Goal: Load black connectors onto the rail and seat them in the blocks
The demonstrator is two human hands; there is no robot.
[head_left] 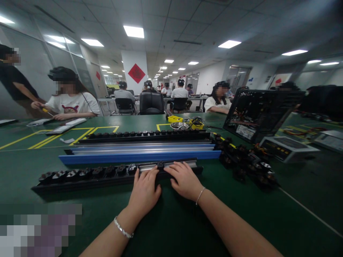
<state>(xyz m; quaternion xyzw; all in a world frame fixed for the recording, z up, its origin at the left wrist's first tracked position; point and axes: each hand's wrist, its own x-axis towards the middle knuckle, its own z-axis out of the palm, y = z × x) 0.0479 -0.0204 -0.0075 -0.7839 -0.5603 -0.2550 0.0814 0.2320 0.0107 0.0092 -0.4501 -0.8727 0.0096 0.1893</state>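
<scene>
A long black channel rail (pixel 115 182) lies across the green table in front of me, with several black socket modules (pixel 98 172) seated in a row along its left part. One separate module (pixel 160 165) sits in the bare metal stretch further right, between my two hands. My left hand (pixel 144 187) rests on the rail, fingers stretched out, the index fingertip beside that module. From its other side, my right hand (pixel 185 180) reaches with extended fingers over the rail; whether its fingertips touch the module I cannot tell. Both thumbs stand apart from the fingers.
Behind lie a blue strip (pixel 139 157) and another socket-filled rail (pixel 150 135). Loose black parts (pixel 246 162) are heaped at right, near a power supply unit (pixel 289 149) and an open computer case (pixel 259 114). Yellow trays (pixel 175 119) stand further back. Co-workers sit across the table.
</scene>
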